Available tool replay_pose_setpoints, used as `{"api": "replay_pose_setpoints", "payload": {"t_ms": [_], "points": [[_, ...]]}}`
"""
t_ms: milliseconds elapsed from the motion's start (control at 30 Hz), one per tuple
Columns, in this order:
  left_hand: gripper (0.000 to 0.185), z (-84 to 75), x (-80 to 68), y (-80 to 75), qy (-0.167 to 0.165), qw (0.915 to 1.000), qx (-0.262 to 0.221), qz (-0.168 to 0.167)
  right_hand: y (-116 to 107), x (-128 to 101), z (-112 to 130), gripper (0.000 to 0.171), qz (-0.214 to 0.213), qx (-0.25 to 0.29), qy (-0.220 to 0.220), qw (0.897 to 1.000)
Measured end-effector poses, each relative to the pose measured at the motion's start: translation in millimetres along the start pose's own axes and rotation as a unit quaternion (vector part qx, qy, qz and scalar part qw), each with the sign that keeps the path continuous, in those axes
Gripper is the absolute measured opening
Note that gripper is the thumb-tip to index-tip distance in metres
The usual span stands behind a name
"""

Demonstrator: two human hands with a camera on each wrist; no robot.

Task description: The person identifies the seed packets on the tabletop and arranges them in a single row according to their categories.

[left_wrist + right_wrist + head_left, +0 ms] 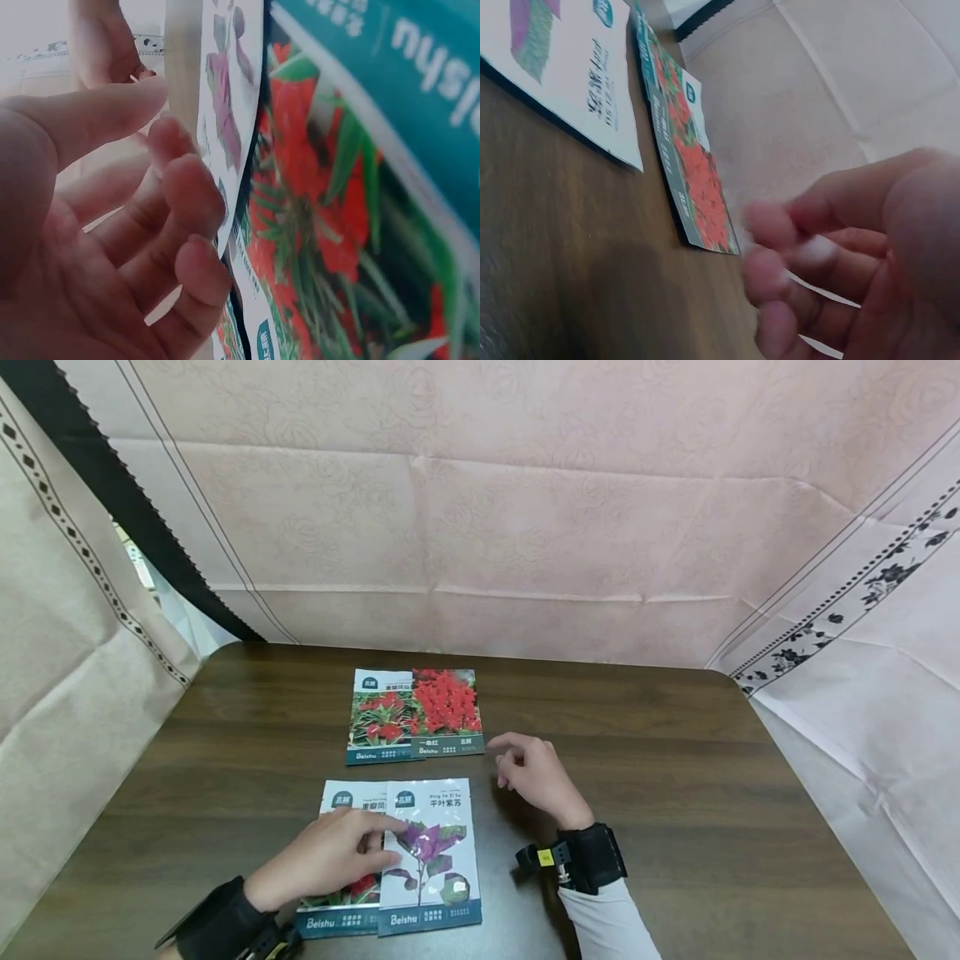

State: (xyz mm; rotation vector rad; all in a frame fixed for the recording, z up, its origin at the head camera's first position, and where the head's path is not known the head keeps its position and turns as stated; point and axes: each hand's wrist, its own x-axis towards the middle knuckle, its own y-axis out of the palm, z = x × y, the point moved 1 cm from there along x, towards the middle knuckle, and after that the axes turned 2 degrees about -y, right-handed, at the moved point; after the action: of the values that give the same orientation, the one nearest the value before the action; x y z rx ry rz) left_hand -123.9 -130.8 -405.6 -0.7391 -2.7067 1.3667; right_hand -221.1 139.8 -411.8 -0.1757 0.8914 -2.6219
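**Left hand [330, 853] at the purple-leaf packet [433, 860], right hand [538, 778] beside the far pair**

Two packets lie flat on the table [697, 793], whose near edge is out of view; their long axes point roughly toward its far edge. The purple-leaf packet overlaps the right side of a red-flower packet [339, 920], partly hidden under the left hand. The left grip is loosely bent, fingers a little apart, pinching nothing; thumb and index tips reach over the purple-leaf packet's left edge — whether they press on it I cannot tell. Any next move probably turns on this: that packet lies just right of the left grip, the nearer of the two hands. Its lower band reads "Beishu", its top "平叶紫苏"; the red-flower packet's band also says "Beishu", its title cut off.

Farther on, the right hand, with a black wristband [600, 858] behind it, has a half-curled grip with nothing between the fingers — just beside the near right corner of the far right packet [448, 706]. That one, marked "一串红", overlaps the far left packet [381, 718], another "Beishu". Both lie near the table's far edge, beyond which pale cloth [465, 543] hangs.
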Motion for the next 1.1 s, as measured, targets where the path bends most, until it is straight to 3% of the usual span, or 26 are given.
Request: {"api": "replay_pose_setpoints", "payload": {"t_ms": [400, 700, 867, 1100], "points": [[0.032, -3.1, 22.5, -22.3, 0.035, 0.9953, -0.022, -0.088, -5.0, 1.7, 0.2, 0.025, -0.08, 0.019, 0.021, 0.996], [0.032, -7.5, 36.3, -31.4, 0.046, 0.9936, -0.029, -0.099, -3.1, 6.0, 2.5, 0.03, -0.034, 0.022, 0.015, 0.999], [0.03, -9.9, 44.2, -40.5, 0.048, 0.9916, -0.042, -0.112, -5.2, 11.7, 8.8, 0.026, -0.037, 0.033, -0.001, 0.999], [0.03, -6.0, 64.1, -49.1, 0.012, 0.9881, -0.089, -0.125, -1.0, 16.4, 14.4, 0.033, -0.028, 0.017, -0.007, 0.999]]}}
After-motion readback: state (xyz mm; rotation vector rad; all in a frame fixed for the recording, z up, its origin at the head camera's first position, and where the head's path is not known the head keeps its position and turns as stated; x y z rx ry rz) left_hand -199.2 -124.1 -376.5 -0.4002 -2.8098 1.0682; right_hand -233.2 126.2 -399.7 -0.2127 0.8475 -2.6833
